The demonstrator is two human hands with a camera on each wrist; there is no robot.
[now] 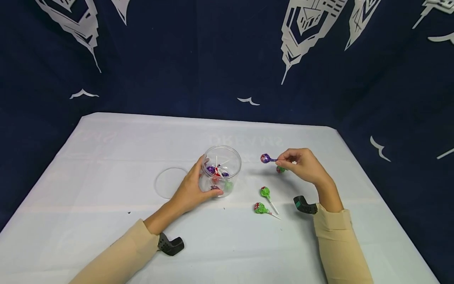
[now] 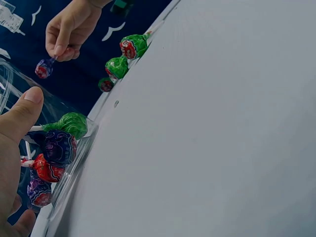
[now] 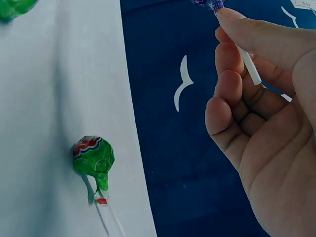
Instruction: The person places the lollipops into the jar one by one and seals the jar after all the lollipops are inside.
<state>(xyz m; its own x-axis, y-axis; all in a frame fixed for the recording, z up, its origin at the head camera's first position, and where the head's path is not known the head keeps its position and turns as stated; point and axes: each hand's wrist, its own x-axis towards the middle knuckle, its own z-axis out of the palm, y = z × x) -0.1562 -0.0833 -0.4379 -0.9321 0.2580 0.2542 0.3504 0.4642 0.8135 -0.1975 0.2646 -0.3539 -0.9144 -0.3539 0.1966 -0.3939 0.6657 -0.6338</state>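
Note:
My left hand (image 1: 193,187) grips a clear plastic jar (image 1: 232,157) from its left side, thumb across the front. Inside the jar lie several wrapped lollipops; the left wrist view shows a green lollipop (image 2: 71,124), a red one (image 2: 48,169) and purple ones (image 2: 60,148). To the right of the jar, my right hand (image 1: 305,165) pinches a purple lollipop (image 1: 265,158) by its stick just below the wrapper, raised above the table with its head pointing left. In the right wrist view the white stick (image 3: 252,69) runs down across the palm.
Two green lollipops (image 1: 265,192) (image 1: 260,208) lie on the white table (image 1: 213,244) between the hands. Another green lollipop (image 1: 280,169) is partly hidden under my right hand. A clear ring-shaped lid (image 1: 156,185) lies left of the jar. A dark blue patterned cloth (image 1: 177,59) hangs behind.

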